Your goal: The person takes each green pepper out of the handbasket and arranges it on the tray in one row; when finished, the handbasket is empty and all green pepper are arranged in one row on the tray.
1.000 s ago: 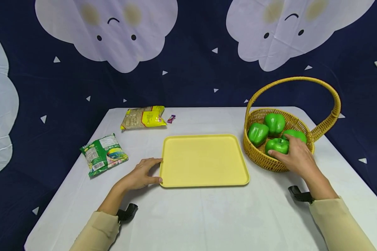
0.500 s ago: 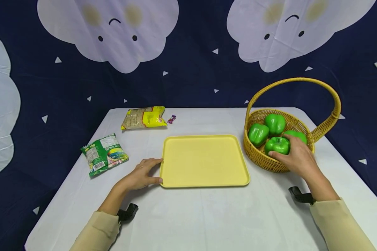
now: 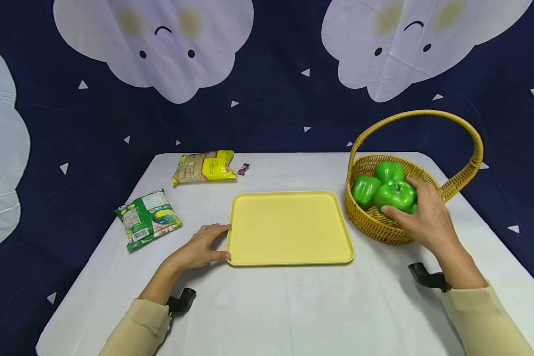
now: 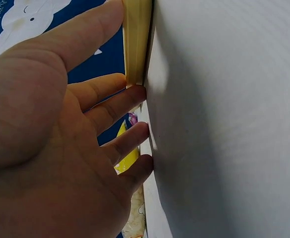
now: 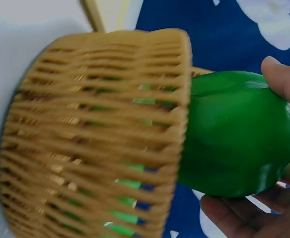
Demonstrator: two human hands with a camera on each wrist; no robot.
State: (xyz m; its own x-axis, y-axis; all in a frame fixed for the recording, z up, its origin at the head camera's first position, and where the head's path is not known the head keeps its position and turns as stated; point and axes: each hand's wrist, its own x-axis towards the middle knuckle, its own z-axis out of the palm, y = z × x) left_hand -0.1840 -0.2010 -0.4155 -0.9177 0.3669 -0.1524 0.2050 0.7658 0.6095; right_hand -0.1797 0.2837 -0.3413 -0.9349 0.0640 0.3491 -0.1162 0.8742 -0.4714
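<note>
Green bell pepper (image 3: pixel 394 195) in the right hand (image 3: pixel 427 215), and what a grip it is: thumb on the near left side, fingers curled round the far right, the stem between them pointing up; the right wrist view shows its upper body clear of the rim of the wicker basket (image 3: pixel 378 233), its lower end hidden behind the weave. It looks firm and fairly light, whether real or a model I cannot tell; that glossy skin could well be slippery, and a hard squeeze might bruise it if it is fresh; best hold, I'd judge, is low round the widest shoulders, fingers opposite thumb, leaving the stem alone. It sits right inside the curve of the palm, to the left of the knuckles, skin touching thumb and fingers; close by in the basket lie a second pepper (image 3: pixel 365 191) to its left, a third pepper (image 3: pixel 389 170) just behind, and a sliver of a fourth pepper (image 3: pixel 414 209) peeping out by the palm! Over on the other side, the left hand (image 3: pixel 198 248) is spread, thumb and forefinger apart and touching the left edge of the yellow tray (image 3: pixel 290 228); its wrist view shows the lower fingers straight, tips at the white tablecloth (image 3: pixel 258 306); the pepper lies well apart from it, across the tray.
</note>
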